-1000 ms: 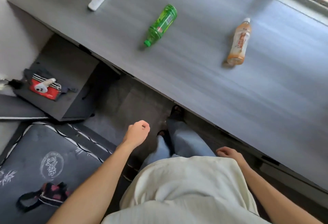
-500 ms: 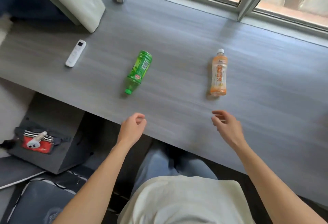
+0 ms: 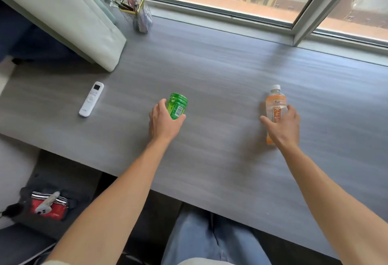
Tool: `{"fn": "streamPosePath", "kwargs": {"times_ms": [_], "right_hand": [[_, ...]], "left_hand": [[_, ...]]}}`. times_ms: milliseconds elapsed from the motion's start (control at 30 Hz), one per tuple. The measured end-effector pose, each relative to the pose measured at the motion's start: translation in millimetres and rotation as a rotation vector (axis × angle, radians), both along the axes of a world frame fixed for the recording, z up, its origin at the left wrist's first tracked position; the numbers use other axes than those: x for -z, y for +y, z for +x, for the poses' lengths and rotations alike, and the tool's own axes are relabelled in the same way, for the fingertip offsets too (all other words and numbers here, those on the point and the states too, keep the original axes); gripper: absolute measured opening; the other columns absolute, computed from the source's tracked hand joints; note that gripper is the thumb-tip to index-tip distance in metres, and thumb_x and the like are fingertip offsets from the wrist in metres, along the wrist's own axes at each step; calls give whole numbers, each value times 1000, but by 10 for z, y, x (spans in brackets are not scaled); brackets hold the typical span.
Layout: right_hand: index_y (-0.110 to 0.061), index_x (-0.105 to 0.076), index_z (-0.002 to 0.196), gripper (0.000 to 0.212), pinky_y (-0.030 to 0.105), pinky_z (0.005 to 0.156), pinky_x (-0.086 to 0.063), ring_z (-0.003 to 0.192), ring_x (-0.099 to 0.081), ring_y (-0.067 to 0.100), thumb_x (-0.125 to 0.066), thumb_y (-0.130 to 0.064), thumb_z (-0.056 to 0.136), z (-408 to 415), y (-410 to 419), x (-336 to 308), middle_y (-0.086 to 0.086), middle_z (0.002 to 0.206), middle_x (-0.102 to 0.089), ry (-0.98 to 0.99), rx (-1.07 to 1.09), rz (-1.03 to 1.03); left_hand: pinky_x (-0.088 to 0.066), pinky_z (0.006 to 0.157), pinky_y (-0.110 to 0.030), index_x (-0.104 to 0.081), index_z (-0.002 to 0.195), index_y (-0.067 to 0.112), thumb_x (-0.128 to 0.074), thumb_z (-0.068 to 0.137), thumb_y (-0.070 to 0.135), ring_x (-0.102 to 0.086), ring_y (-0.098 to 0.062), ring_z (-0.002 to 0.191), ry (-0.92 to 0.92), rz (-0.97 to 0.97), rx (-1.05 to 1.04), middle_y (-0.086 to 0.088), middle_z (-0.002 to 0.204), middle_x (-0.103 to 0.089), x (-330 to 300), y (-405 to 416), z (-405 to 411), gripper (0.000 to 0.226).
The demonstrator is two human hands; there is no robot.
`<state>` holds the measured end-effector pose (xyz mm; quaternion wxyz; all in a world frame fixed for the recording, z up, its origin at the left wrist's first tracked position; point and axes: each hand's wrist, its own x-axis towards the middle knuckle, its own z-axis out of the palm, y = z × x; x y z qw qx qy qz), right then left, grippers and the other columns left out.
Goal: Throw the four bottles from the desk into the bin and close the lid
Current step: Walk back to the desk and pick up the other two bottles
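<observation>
Between the thumb and fingers of the left hand (image 3: 164,123) the green bottle (image 3: 177,106) was clasped, base pointing away. Under the right hand (image 3: 283,127) the orange bottle (image 3: 275,105) was loosely spanned by spread fingers, apparently not yet gripped, lying on the desk (image 3: 210,159). A firm wrap around each body was judged best before lifting. Left of the left hand a remote (image 3: 91,99) was seen; beyond, a pen holder (image 3: 138,13). Nothing blocked either lift. No bin was visible.
</observation>
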<state>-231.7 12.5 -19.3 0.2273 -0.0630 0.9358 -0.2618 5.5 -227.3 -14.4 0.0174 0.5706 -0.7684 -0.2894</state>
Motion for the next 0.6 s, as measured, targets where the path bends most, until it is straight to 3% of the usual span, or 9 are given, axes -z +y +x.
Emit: {"fn": "streamPosePath", "kwargs": {"times_ms": [200,300,433,600], "right_hand": [[-13,-11,156,104,51,105,-41,137,-40,38,-74,-42,78,-19,-88,299,15,150,-38,-6,39,120],[-11,-24,149,89,49,97,-45,128,-48,39,-73,-35,79,-11,-53,348,17,138,-49,49,34,146],[-17,-45,117,54,37,71,-45,96,-61,35,-68,-32,71,79,122,215,6,105,-61,49,38,67],[-24,-47,114,54,35,66,-46,80,-60,28,-64,-40,66,476,574,1,0,89,-64,-75,29,16]], "left_hand": [[-48,95,-47,-34,146,15,-81,73,38,-49,-35,127,-104,0,-3,-12,137,-53,312,-3,-115,89],[-49,93,-47,-35,146,14,-79,75,29,-52,-36,125,-132,-22,-21,-14,136,-54,361,51,-112,84],[-50,90,-45,-39,143,13,-77,72,27,-56,-36,119,-114,26,2,-13,131,-55,268,179,-46,82],[-44,75,-34,-42,133,18,-76,71,32,-60,-33,107,-110,88,130,-8,120,-58,42,556,188,72]]}}
